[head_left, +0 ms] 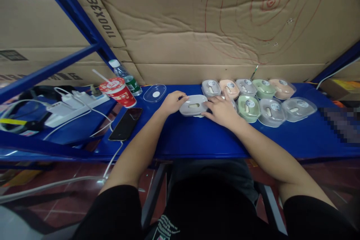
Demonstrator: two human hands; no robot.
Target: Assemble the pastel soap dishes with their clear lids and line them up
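A grey oval box with a slot in its top sits on the blue table between my hands. My left hand grips its left end, fingers curled at the edge. At its right end my right hand touches the rim with thumb and fingertips, its fingers spread, and partly covers another box behind it. A clear oval lid with a white round label lies left of my left hand. To the right stand two rows of lidded boxes, among them a green box and a peach box.
Left on the blue table are a red cup with a straw, a water bottle and a phone with a cable. A power strip lies beyond the blue frame. Cardboard stands behind.
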